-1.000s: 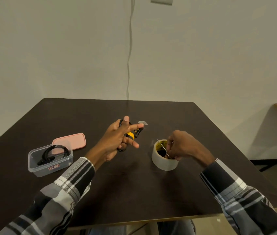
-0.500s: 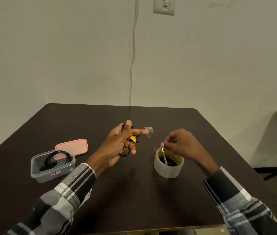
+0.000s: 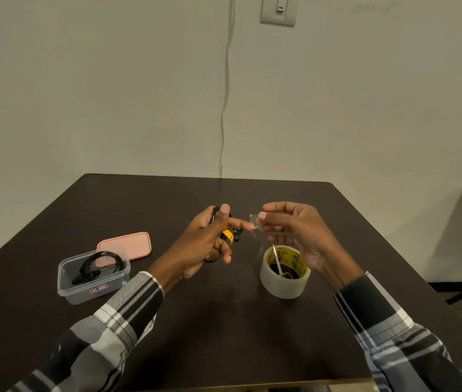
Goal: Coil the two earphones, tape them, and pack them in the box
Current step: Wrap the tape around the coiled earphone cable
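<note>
Up from the tape roll (image 3: 285,274) comes the right hand (image 3: 297,230), pinching flimsy, sticky tape piece (image 3: 253,222) off the left hand (image 3: 207,244), which clutches the springy coiled earphone (image 3: 228,234).

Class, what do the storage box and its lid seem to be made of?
The box looks like clear, glossy plastic: the coiled black earphone shows through its walls. The lid looks like opaque pink plastic with a matte finish; it could be silicone.

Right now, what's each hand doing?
Left hand: closed around the coiled earphone.
Right hand: fingertips pinching the small piece of clear tape.
</note>
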Tool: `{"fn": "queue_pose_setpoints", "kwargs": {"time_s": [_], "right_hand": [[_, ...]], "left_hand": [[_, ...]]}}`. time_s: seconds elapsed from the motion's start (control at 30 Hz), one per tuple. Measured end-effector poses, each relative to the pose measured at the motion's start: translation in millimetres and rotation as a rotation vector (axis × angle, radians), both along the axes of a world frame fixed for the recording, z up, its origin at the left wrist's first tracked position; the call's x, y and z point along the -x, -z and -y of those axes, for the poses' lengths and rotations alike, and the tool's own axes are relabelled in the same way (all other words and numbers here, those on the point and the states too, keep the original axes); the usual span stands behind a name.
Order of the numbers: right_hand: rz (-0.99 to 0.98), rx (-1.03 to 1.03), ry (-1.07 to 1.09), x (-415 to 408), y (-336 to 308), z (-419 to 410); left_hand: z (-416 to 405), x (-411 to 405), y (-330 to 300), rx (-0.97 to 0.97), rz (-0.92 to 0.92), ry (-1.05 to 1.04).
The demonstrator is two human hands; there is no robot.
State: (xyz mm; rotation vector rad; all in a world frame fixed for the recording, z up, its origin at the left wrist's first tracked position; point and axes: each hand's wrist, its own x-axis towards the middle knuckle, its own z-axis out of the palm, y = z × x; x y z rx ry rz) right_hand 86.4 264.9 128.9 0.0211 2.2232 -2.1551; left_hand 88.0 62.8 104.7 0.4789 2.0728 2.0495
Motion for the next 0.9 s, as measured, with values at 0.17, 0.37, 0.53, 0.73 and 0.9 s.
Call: {"fn": "queue_pose_setpoints", "kwargs": {"time_s": [0.17, 0.37, 0.53, 0.73, 0.9], "right_hand": [[-0.017, -0.038, 0.002, 0.9, 2.1, -0.7], [-0.163, -0.057, 0.043, -5.1, 4.3, 2.6], [-0.272, 0.136, 0.076, -12.8, -15.5, -3.0], [-0.215, 0.251, -0.050, -21.3, -20.6, 10.4], [-0.133, 0.412, -0.080, -22.7, -6.4, 30.9]], "left_hand": [[0.0, 0.9, 0.3, 0.031, -0.004, 0.023], [2.5, 6.2, -3.7, 0.083, 0.009, 0.011], [14.6, 13.8, -2.0, 0.142, 0.026, -0.062], [22.8, 16.7, 2.4, -0.163, 0.207, -0.030], [22.1, 16.1, 1.2, -0.285, 0.225, -0.013]]}}
